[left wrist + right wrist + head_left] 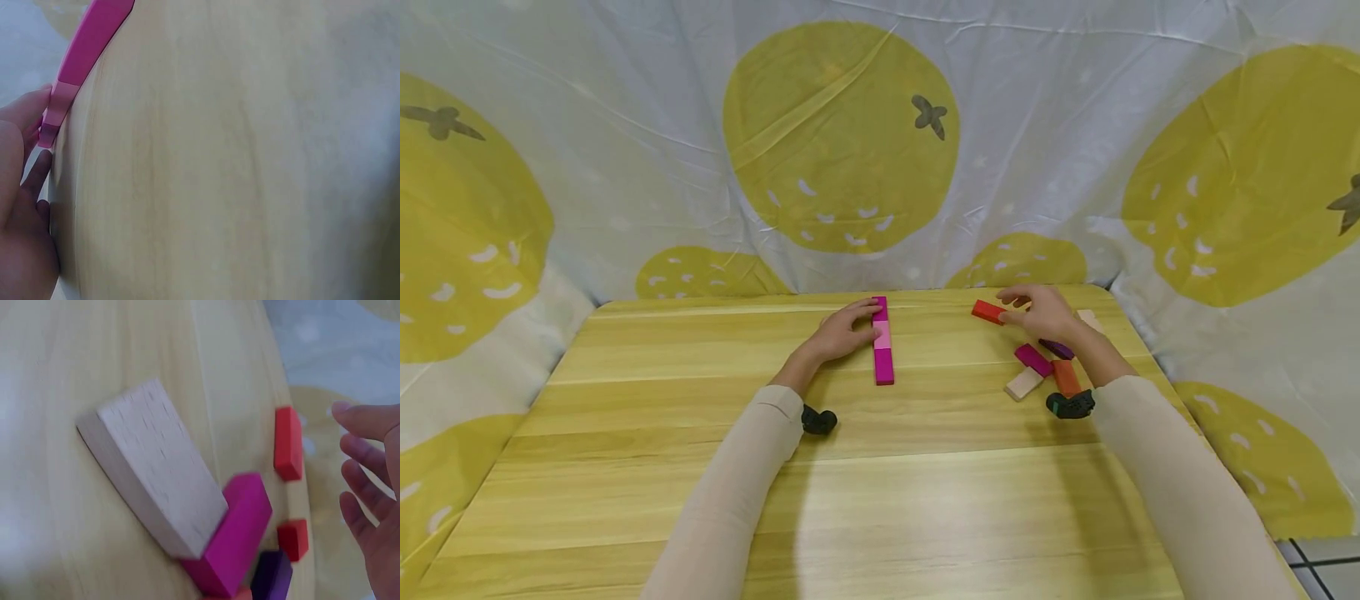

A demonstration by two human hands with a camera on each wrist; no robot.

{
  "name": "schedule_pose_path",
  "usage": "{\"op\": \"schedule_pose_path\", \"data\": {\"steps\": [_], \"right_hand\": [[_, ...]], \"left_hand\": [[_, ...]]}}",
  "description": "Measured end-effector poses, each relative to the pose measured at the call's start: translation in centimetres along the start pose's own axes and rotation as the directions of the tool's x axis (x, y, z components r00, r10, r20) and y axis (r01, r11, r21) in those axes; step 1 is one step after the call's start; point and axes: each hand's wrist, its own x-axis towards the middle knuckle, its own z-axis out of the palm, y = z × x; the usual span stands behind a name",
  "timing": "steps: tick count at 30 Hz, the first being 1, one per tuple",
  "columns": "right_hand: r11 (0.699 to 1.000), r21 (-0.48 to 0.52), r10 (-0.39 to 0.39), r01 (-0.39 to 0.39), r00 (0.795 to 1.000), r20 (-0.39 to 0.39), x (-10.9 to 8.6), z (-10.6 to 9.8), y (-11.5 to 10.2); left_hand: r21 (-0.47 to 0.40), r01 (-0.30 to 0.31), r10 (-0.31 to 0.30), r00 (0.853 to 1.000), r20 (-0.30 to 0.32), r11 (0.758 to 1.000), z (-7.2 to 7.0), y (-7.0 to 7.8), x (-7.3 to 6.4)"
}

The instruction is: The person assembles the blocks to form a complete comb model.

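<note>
Three blocks form a straight row on the wooden table: a magenta block (883,367) nearest, a light pink block (882,335) in the middle, another magenta block (881,309) farthest. My left hand (842,332) rests against the row's left side, its fingers loosely extended at the pink and far magenta blocks. Over on the right, my right hand (1041,312) hovers beside a red block (988,312), fingers spread and slightly bent. In the right wrist view a gap shows between that hand and the red block (288,444), and nothing is held.
Below the right hand lies a loose cluster: a magenta block (1033,359), a plain wood block (1024,384), an orange block (1065,378) and a dark purple block (1057,348). Another plain block (1088,320) sits behind the right wrist. A patterned curtain (1030,183) hangs along the table's back edge.
</note>
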Motion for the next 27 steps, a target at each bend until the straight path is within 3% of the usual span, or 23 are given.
{"op": "schedule_pose_path", "data": {"steps": [5, 12, 27], "right_hand": [[1.0, -0.005, 0.031, -0.031, 0.999, -0.015, -0.5, -1.0, 1.8], [0.998, -0.017, 0.067, -0.066, 0.998, 0.01, -1.0, -0.9, 3.6], [0.979, -0.02, 0.204, -0.203, 0.978, 0.044, -1.6, -0.5, 5.6]], "left_hand": [[0.001, 0.007, -0.007, 1.0, -0.002, 1.0, 0.0, -0.1, -0.2], [0.004, 0.011, -0.011, 1.0, 0.0, 1.0, 0.0, -0.2, -0.4], [0.016, -0.001, 0.001, 1.0, -0.001, 1.0, -0.1, 0.0, -0.2]]}}
